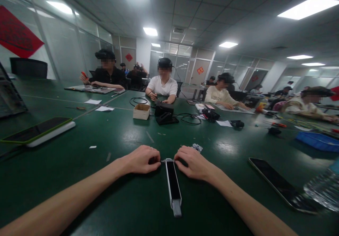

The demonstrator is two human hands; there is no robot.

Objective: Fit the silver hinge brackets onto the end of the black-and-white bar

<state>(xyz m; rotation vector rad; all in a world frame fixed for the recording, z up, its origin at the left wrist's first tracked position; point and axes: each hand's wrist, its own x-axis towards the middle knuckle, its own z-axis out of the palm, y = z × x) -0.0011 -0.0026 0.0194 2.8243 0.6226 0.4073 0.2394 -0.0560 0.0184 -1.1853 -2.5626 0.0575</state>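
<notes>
A slim white device with a long dark screen (172, 179), shaped like a scanning pen, lies lengthwise on the green table in front of me. Its near end has a grey tip. My left hand (144, 159) is pinched at the left of the device's far end, where a thin light-coloured bit shows at the fingertips. On the other side, my right hand (192, 162) pinches close to the same end. What the fingers grip is too small to name. Just beyond my right hand lies a small grey-and-white patterned piece (197, 147), partly hidden.
Right of me are a phone (280, 183), a clear plastic bottle (324, 186) and a blue tray (317, 140). A green-edged phone (39, 128) rests at left. Ahead stand a small box (141, 112) and a black device (165, 113) with cables. Several people sit around the table.
</notes>
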